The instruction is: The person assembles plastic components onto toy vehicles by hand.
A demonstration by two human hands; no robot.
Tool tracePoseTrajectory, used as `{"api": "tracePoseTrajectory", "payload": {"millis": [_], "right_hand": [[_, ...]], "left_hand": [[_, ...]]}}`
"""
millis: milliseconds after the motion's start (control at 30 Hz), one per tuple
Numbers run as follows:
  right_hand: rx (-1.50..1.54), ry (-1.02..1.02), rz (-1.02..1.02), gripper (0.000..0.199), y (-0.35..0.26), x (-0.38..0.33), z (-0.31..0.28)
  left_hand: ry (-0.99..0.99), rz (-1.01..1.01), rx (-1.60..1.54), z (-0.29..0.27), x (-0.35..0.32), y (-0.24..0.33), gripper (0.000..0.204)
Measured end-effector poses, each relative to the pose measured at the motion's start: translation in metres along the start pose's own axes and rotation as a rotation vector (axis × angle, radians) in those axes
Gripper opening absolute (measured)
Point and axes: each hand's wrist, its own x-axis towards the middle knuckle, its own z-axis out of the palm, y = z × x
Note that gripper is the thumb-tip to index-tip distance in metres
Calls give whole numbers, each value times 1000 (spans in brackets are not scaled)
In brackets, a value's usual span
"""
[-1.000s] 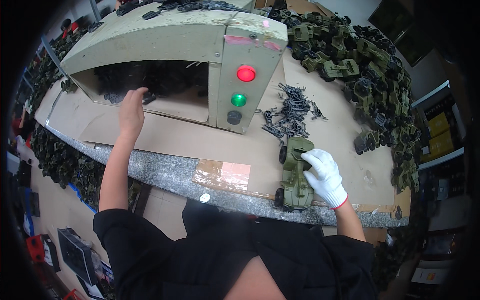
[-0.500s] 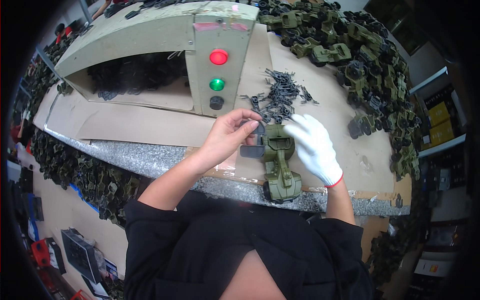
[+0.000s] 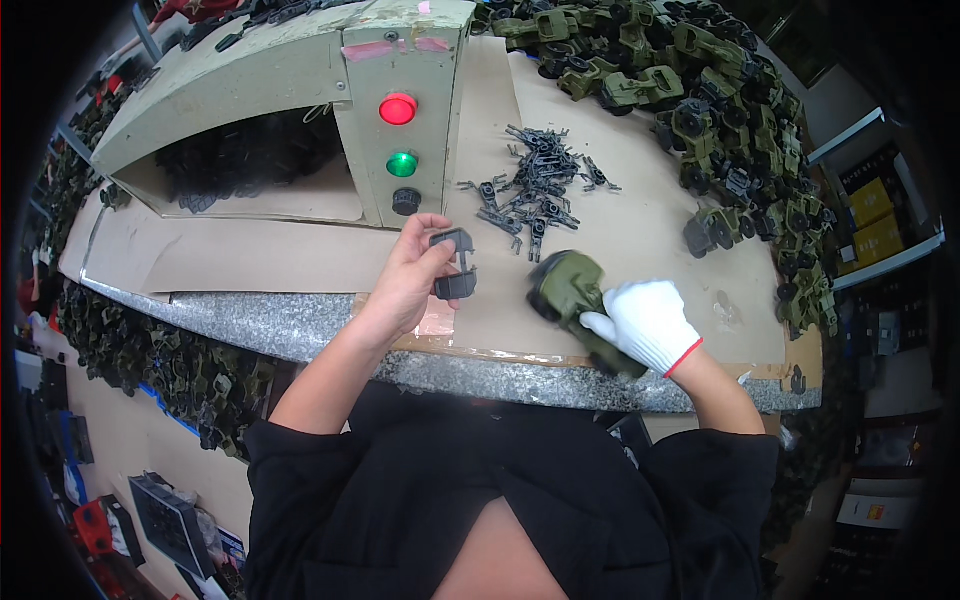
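My bare left hand (image 3: 408, 268) pinches a dark grey plastic part (image 3: 456, 286) with two broad flaps joined by a narrow bridge, just above the paper-covered bench. To its right, my right hand (image 3: 650, 322), in a white knit glove with a red cuff edge, is closed around an olive-green toy vehicle body (image 3: 574, 280). The vehicle is tilted and somewhat blurred, with a dark wheel at its far left end. The glove covers part of it. A gap separates the grey part from the vehicle. Beyond them lies a pile of small black plastic pieces (image 3: 545, 165).
A pale green machine housing (image 3: 355, 150) with a red light, a green light and a knob stands at the left, dark parts inside its opening. Many green toy vehicles (image 3: 640, 90) are heaped along the back and right. The bench's grey speckled edge (image 3: 480, 372) runs before me.
My left hand has drawn left with the grey part, away from the vehicle. The gloved hand now grips the vehicle, which has been turned around and shifted right.
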Motion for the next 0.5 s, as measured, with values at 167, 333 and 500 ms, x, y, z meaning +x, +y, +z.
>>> {"api": "tracePoseTrajectory", "payload": {"millis": [167,333,500], "right_hand": [[328,-127,155,47,-29,0,-4],[535,-73,126,50,-56,14,0],[674,387,-75,36,-30,17,7]], "left_hand": [[-34,93,109,15,7,-4,31],[-69,84,136,28,10,-14,30],[-110,139,153,35,5,-15,34]]}}
